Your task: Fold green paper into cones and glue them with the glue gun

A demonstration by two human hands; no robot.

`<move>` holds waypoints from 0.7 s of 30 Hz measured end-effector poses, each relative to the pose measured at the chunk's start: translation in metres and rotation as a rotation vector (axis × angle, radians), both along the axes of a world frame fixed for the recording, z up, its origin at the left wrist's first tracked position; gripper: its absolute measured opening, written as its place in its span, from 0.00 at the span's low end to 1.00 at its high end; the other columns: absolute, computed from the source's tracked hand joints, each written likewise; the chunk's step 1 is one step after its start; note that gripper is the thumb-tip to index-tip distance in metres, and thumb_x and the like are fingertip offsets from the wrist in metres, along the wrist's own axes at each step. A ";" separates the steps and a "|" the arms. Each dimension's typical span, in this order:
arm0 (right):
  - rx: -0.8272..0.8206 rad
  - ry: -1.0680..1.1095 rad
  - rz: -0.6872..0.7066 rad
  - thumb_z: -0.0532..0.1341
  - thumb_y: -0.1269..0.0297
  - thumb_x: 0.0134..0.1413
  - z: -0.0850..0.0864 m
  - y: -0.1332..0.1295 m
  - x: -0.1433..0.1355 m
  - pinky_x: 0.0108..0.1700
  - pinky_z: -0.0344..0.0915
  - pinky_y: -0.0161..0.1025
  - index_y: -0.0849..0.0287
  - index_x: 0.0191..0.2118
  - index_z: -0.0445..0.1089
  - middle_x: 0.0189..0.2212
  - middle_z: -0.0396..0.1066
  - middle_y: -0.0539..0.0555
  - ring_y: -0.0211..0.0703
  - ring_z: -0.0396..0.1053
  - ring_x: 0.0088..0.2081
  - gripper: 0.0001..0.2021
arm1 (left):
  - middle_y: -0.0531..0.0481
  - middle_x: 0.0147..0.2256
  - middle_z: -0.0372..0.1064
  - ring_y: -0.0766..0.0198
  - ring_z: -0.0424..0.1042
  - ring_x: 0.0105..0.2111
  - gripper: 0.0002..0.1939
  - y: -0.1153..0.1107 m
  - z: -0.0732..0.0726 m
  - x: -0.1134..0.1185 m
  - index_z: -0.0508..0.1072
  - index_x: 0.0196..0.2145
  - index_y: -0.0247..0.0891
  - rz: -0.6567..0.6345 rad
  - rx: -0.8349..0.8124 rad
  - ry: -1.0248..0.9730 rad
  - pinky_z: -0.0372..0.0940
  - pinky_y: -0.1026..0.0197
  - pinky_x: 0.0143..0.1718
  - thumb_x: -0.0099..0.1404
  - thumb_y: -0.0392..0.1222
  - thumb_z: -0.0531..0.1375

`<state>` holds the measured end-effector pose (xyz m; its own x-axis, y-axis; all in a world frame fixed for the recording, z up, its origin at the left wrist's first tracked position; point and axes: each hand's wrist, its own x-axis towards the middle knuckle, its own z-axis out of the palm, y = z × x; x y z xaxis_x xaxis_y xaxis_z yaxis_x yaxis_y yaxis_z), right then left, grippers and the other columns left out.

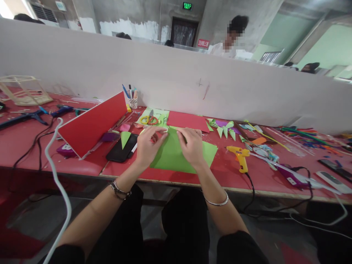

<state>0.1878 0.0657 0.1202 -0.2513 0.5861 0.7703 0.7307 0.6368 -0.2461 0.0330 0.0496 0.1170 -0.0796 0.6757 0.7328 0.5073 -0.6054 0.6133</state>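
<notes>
A sheet of green paper (176,157) lies on the red table in front of me, under both hands. My left hand (150,143) is over its left part, thumb and fingertips drawn together near the paper's far edge. Something small and pale shows at those fingertips, too small to name. My right hand (191,145) is over the right part, fingers curled and thumb close to them; what it grips, if anything, is hidden. Beyond my left hand lie scissors (148,120) with yellow and orange handles. Red paper (188,121) lies behind my right hand.
A red board (93,124) stands tilted at left, near a black phone (121,149) with a green paper cone (125,139) on it. A yellow glue gun (239,156) lies at right, its cord over the table edge. Folded green paper pieces (225,130) and a pen cup (133,101) are farther back.
</notes>
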 end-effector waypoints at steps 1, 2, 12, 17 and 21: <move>0.004 0.000 0.001 0.47 0.62 0.61 0.000 -0.001 0.000 0.41 0.51 0.39 0.56 0.39 0.68 0.32 0.72 0.52 0.41 0.67 0.35 0.14 | 0.54 0.28 0.68 0.72 0.60 0.22 0.05 0.000 0.000 0.000 0.71 0.34 0.38 0.003 -0.005 -0.010 0.58 0.68 0.26 0.59 0.40 0.59; 0.004 -0.003 0.003 0.47 0.62 0.61 0.001 -0.001 0.000 0.40 0.51 0.39 0.56 0.39 0.68 0.32 0.72 0.52 0.41 0.67 0.35 0.14 | 0.54 0.28 0.68 0.72 0.60 0.22 0.06 0.001 0.000 0.001 0.71 0.34 0.38 0.007 -0.012 -0.019 0.58 0.68 0.26 0.58 0.41 0.59; -0.011 -0.011 0.005 0.47 0.62 0.61 0.002 -0.003 0.000 0.41 0.50 0.40 0.55 0.40 0.69 0.33 0.73 0.52 0.41 0.67 0.36 0.14 | 0.53 0.28 0.70 0.72 0.60 0.21 0.05 0.004 -0.003 0.003 0.71 0.30 0.38 0.020 -0.016 -0.019 0.59 0.67 0.26 0.59 0.41 0.58; -0.016 -0.019 0.001 0.47 0.61 0.62 0.001 -0.003 -0.001 0.41 0.50 0.40 0.54 0.42 0.70 0.33 0.73 0.52 0.41 0.67 0.36 0.15 | 0.54 0.27 0.68 0.71 0.61 0.22 0.04 0.004 -0.001 0.003 0.70 0.28 0.37 0.032 0.007 0.046 0.59 0.67 0.28 0.59 0.39 0.57; -0.025 -0.028 -0.005 0.46 0.61 0.62 0.000 -0.003 -0.001 0.42 0.50 0.41 0.53 0.43 0.70 0.35 0.73 0.52 0.41 0.67 0.37 0.16 | 0.55 0.26 0.67 0.70 0.61 0.22 0.04 0.006 -0.002 0.005 0.69 0.28 0.38 0.060 0.011 0.082 0.58 0.67 0.28 0.59 0.38 0.57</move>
<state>0.1867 0.0630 0.1201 -0.2693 0.6066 0.7480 0.7405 0.6270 -0.2418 0.0376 0.0554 0.1154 -0.0594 0.6637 0.7456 0.5910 -0.5786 0.5621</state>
